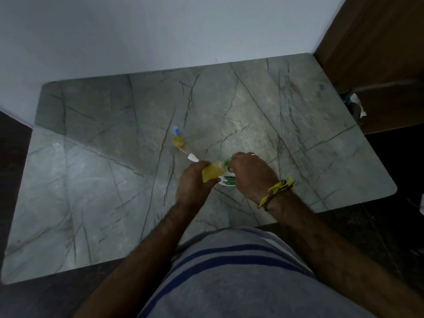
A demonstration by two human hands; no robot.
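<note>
My left hand (pixel 193 182) grips a small clear bottle of yellow liquid (pixel 212 173), tilted so its neck points right. My right hand (pixel 250 175) curls round a white and green bottle (pixel 228 180) just below that neck, and most of this bottle is hidden by the fingers. A white pump top with a thin tube (pixel 192 157) lies on the table just beyond my left hand. Farther back stands a small yellow bottle with a blue cap (pixel 178 137), upright and untouched.
The grey veined marble table (pixel 103 180) runs to a white wall at the back. A brown wooden cabinet (pixel 378 53) stands at the right, with a dark and white object (pixel 354 106) at its side. Dark floor borders the table's left and right.
</note>
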